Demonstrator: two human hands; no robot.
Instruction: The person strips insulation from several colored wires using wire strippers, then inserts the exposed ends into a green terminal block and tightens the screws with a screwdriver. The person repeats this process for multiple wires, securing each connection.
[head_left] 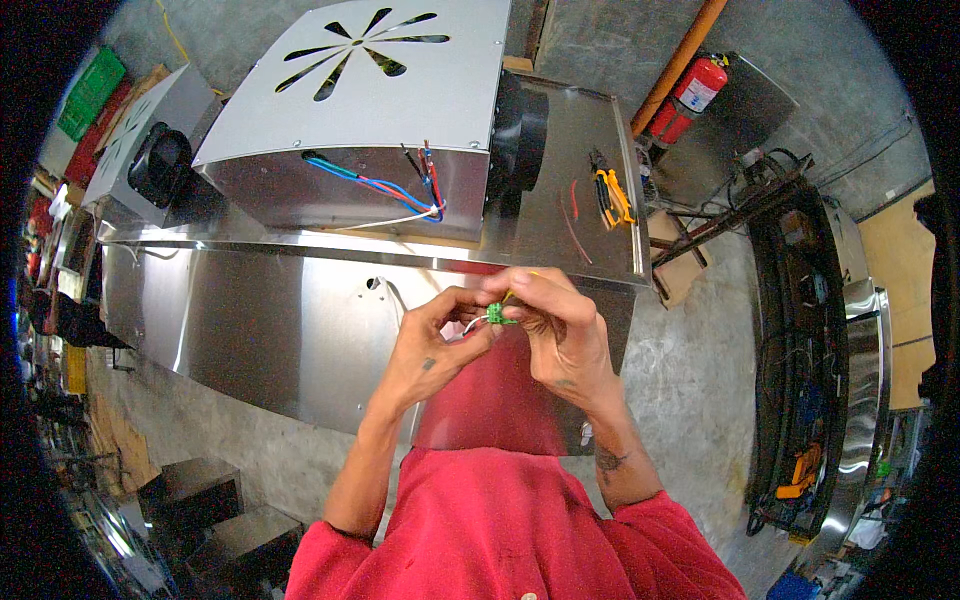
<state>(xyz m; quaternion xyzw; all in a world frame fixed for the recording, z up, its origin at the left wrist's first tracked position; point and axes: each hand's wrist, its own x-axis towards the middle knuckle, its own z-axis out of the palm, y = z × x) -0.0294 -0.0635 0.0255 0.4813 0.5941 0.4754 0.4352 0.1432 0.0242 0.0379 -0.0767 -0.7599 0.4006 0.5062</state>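
Green connector: small green connector (496, 314), between both hands' fingertips, in front of the bench's front rim (300, 239) and ahead of the red shirt (490, 510).
Left hand: left hand (435, 340), thumb and index drawn in nearly together, pinching the connector's left side; other fingers curled.
White wire: short white wire (473, 323) runs from the connector into the left hand's grip.
Right hand: right hand (570, 335), fingers bent in close at the connector's right side, gripping a thin yellow piece (509, 296); wire or tool, can't tell. Exact contact under the fingers hidden.
Housing: grey metal housing (350, 90) with petal cutouts, just back from the front rim; blue and red leads (395, 188) hang out of its near face toward that rim.
Right end of bench: black round collar (520, 140) sticks out of the housing. Between it and the right rim (632, 180): yellow-handled pliers (613, 198) near the rim, red wire scraps (575, 200) beside them.
Below rim: steel front panel (250, 320) drops away; white cable (394, 290) leaves its hole, passing near the left hand.
Room: elbows both well apart from shelving; concrete floor (690, 380) opens widest right of the bench.
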